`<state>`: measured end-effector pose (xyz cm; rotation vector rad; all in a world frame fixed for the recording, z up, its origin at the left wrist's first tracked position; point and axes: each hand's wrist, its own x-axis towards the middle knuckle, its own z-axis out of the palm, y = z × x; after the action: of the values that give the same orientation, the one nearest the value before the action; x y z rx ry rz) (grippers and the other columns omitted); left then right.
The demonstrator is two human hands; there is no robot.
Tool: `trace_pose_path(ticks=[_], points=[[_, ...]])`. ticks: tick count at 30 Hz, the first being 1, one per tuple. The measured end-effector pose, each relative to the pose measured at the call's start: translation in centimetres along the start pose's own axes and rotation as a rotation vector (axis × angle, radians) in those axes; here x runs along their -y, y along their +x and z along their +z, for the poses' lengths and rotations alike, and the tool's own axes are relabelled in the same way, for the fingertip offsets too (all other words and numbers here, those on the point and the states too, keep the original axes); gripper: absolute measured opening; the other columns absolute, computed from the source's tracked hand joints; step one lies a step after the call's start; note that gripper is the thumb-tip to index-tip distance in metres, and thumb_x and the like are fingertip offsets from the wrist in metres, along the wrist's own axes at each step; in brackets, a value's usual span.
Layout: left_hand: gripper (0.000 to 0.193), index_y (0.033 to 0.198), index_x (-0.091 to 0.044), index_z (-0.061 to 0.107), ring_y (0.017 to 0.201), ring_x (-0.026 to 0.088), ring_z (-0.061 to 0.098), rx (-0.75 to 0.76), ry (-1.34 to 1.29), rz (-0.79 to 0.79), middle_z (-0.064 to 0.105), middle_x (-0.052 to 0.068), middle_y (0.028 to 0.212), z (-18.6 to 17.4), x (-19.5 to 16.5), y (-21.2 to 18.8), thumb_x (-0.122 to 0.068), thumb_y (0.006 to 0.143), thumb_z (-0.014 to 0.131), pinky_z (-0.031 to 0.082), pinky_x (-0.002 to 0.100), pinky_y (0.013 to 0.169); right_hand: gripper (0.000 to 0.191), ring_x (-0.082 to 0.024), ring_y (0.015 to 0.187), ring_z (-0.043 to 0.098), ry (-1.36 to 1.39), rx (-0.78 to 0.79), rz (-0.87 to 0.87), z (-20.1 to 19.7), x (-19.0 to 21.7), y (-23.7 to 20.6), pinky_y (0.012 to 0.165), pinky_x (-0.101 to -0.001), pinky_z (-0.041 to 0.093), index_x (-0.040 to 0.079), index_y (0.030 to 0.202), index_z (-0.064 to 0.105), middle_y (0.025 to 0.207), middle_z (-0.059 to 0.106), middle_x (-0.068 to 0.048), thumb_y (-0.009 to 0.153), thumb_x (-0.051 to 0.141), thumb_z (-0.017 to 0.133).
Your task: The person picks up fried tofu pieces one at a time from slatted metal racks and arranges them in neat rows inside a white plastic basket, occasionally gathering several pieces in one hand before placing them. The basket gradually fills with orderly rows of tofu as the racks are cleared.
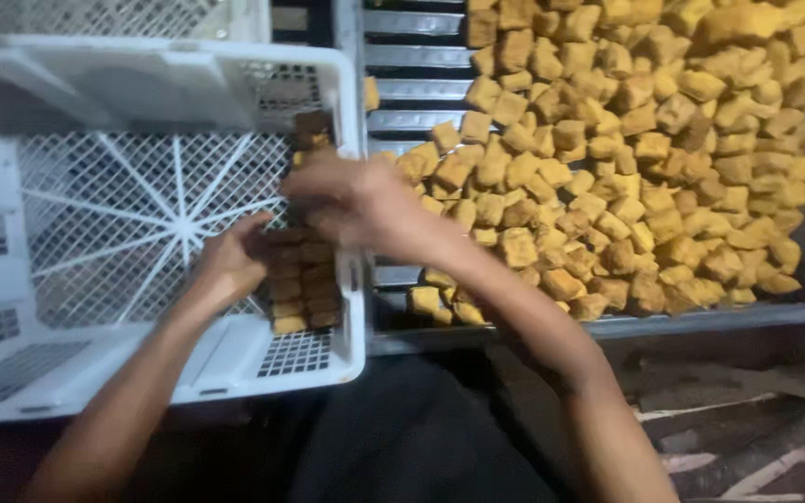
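Two bare hands at work over a white plastic crate [235,79] with a lattice floor.

Item: left hand [233,261], inside the crate, fingers curled against the side of a row of brown fried cubes [302,270]; it touches the row, but whether it grips any single piece cannot be told.

Item: right hand [356,200], blurred, reaching across the crate's right wall, fingers bent down onto the upper part of the same row; whether they close on a cube cannot be told.

Item: the row of cubes, stacked tight along the crate's right inner wall, running from near the far rim down toward the near corner. These look darker than the rest, being in shadow.

Item: a large heap of golden fried cubes [645,140], loose and unsorted, just right of the crate, lying on a slatted metal tray [412,56] with bare slats showing at its left edge.

Item: dark floor with pale wooden strips [747,410], lower right.
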<state>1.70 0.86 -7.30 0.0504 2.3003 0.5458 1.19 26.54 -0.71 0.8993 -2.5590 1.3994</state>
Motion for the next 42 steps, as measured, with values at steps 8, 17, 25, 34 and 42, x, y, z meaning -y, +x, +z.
trace_pose_path(ticks=[8, 17, 25, 34, 42], points=[[0.060, 0.139, -0.018, 0.064, 0.105, 0.026, 0.071, -0.071, -0.026, 0.014, 0.068, 0.013, 0.126, -0.7, -2.1, -1.0, -0.040, 0.085, 0.078, 0.055, 0.043, 0.093, 0.038, -0.039, 0.102, 0.068, -0.454, 0.104, 0.271, -12.1, -16.4, -7.8, 0.092, -0.0489, 0.059, -0.002, 0.113, 0.079, 0.115, 0.073, -0.021, 0.075, -0.006, 0.074], [0.074, 0.150, -0.013, 0.050, 0.099, 0.024, 0.074, 0.032, -0.212, -0.052, 0.073, 0.018, 0.118, -0.6, -3.5, -1.6, -0.032, 0.084, 0.078, 0.058, 0.038, 0.089, 0.016, -0.024, 0.107, 0.074, -0.411, 0.329, 0.441, -13.7, -19.4, -7.8, 0.090, -0.0328, 0.069, 0.010, 0.118, 0.077, 0.126, 0.073, -0.013, 0.104, 0.012, 0.070], [0.065, 0.142, -0.015, 0.063, 0.103, 0.029, 0.079, 0.035, -0.297, -0.163, 0.082, 0.022, 0.108, -1.1, -3.5, -0.1, -0.032, 0.081, 0.079, 0.058, 0.041, 0.092, 0.062, -0.028, 0.100, 0.071, -0.185, 0.340, 0.089, -12.1, -18.0, -5.4, 0.061, -0.0301, 0.065, 0.007, 0.137, 0.066, 0.138, 0.064, -0.022, 0.077, -0.008, 0.062], [0.060, 0.132, -0.020, 0.070, 0.110, 0.029, 0.073, 0.007, -0.191, -0.184, 0.075, 0.020, 0.117, -1.4, -3.3, 1.6, -0.035, 0.076, 0.087, 0.057, 0.044, 0.095, 0.045, -0.026, 0.091, 0.078, -0.075, 0.159, 0.029, -11.2, -17.0, -2.6, 0.071, -0.0310, 0.065, 0.006, 0.146, 0.056, 0.128, 0.070, -0.024, 0.107, 0.022, 0.073], [0.058, 0.128, -0.019, 0.071, 0.105, 0.026, 0.073, -0.007, -0.178, -0.142, 0.076, 0.014, 0.114, -1.4, -3.0, 1.8, -0.038, 0.075, 0.085, 0.059, 0.041, 0.088, 0.057, -0.033, 0.102, 0.073, -0.058, 0.274, 0.122, -7.0, -15.1, -3.0, 0.078, -0.0369, 0.066, 0.003, 0.143, 0.058, 0.138, 0.060, -0.030, 0.089, 0.010, 0.077]])
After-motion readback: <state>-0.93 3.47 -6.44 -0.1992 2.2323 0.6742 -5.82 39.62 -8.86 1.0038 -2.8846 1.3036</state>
